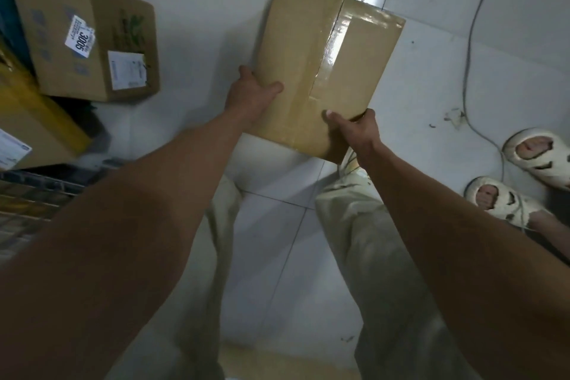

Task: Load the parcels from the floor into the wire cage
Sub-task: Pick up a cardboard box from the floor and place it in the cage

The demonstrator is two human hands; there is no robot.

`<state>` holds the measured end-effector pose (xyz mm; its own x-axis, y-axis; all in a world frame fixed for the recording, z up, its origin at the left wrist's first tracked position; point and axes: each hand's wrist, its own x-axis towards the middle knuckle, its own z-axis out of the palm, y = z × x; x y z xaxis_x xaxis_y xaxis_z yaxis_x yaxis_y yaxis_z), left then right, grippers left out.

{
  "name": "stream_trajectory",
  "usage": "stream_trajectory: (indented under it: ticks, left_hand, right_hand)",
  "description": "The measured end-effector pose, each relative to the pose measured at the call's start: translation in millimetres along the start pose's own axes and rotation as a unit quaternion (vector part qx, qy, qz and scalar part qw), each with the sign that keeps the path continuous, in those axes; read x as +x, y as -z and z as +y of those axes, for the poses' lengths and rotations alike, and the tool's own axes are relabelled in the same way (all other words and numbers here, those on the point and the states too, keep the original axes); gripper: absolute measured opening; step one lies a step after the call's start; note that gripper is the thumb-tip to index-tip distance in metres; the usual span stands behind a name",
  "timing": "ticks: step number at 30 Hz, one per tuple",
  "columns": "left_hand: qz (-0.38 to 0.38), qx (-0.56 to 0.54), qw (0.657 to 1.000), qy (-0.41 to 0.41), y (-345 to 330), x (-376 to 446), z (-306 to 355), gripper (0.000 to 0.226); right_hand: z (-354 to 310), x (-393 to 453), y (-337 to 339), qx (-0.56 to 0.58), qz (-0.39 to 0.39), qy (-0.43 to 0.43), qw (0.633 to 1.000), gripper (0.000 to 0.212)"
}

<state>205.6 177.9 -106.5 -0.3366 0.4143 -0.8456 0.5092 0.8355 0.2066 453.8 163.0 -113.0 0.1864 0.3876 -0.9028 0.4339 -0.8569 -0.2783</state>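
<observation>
Both hands — left hand (251,92), right hand (354,128) — clamp the near corners of a taped parcel (324,62), held above the floor (197,25). Left of it, the wire cage (30,194) already holds labelled boxes (86,40) — this one still awaits loading.

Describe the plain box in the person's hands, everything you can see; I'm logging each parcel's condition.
The plain box is brown cardboard, flat and rectangular, its centre seam sealed with glossy clear tape that catches the light. No label shows on the face in view. It is held above the pale tiled floor, tilted away from the camera. The left hand grips its near left edge, the right hand its near right corner, thumbs on top. No dents or tears are visible.
</observation>
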Motion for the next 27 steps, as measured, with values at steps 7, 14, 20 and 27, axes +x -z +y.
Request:
stream_trajectory:
  ticks: [7,14,20,27]
  left_hand:
    - [0.069,-0.088,0.994,0.012,64.3,-75.7,10.4,0.065]
    - [0.121,-0.213,0.969,0.040,165.8,-201.3,35.2,0.073]
    - [0.161,-0.353,0.920,0.044,264.1,-346.0,34.9,0.076]
    - [0.268,-0.514,0.814,0.035,350.9,-518.4,0.8,0.052]
  right_hand:
    - [-53.7,-81.0,23.6,-0.051,-0.009,0.046,0.998,0.085]
    - [-157.9,-208.2,78.7,-0.155,-0.035,0.150,0.976,0.078]
    - [-267.5,-356.3,108.6,-0.286,-0.044,0.295,0.911,0.086]
    - [-339.2,-546.9,92.2,-0.356,-0.079,0.414,0.834,0.080]
